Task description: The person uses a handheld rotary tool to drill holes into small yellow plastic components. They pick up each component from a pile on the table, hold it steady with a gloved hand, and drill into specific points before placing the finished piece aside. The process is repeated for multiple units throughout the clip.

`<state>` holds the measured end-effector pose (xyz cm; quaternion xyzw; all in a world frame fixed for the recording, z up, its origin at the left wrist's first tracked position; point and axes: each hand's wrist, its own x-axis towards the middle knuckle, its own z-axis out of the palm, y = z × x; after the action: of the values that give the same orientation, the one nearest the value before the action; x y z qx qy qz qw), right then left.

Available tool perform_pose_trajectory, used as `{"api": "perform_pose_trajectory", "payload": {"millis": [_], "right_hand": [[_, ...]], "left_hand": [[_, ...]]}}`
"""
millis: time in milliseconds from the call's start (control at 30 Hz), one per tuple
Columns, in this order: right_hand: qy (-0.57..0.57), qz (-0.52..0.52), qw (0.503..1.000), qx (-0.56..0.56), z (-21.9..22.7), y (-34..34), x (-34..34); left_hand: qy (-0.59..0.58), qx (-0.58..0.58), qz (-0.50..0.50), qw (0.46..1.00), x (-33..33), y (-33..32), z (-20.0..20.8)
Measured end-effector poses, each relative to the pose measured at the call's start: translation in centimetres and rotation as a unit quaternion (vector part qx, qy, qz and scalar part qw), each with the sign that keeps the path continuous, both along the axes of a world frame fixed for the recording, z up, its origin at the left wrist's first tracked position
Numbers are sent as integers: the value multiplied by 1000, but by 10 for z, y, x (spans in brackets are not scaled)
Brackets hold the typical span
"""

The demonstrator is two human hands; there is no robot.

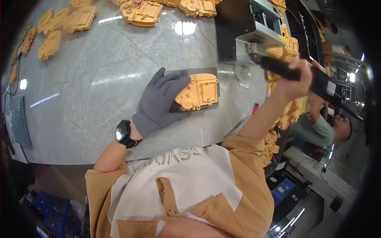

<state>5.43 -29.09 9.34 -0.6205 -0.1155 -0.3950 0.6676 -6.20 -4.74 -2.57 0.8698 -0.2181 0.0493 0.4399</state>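
Observation:
My left hand (pixel 160 99), in a grey glove, has its thumb and fingers around the left side of a yellow-orange plastic housing (pixel 207 88). The housing lies on a dark flat pad (pixel 214 71), its round end under the fingers and a rectangular recess facing up. Off to the right, my bare right hand (pixel 299 81) is wrapped round a black electric screwdriver (pixel 278 68) with a coiled cord. The tool is held nearly level, its front end pointing left at a black and grey box-shaped machine (pixel 258 37); blur hides whether its tip touches the machine.
Several more housings (pixel 141 14) lie along the table's far side and far left. Others are piled (pixel 289 113) at the right edge. A red-ended tool (pixel 256 108) lies near the right forearm. Another person (pixel 323 129) is beyond the right side.

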Motion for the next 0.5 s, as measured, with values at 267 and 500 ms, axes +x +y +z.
{"api": "perform_pose_trajectory", "payload": {"millis": [267, 500], "right_hand": [[57, 287, 956, 2, 11, 22, -90], [13, 347, 938, 0, 3, 81, -89]], "left_hand": [[-2, 8, 3, 1000, -3, 3, -5], [-15, -42, 25, 999, -4, 4, -4]]}}
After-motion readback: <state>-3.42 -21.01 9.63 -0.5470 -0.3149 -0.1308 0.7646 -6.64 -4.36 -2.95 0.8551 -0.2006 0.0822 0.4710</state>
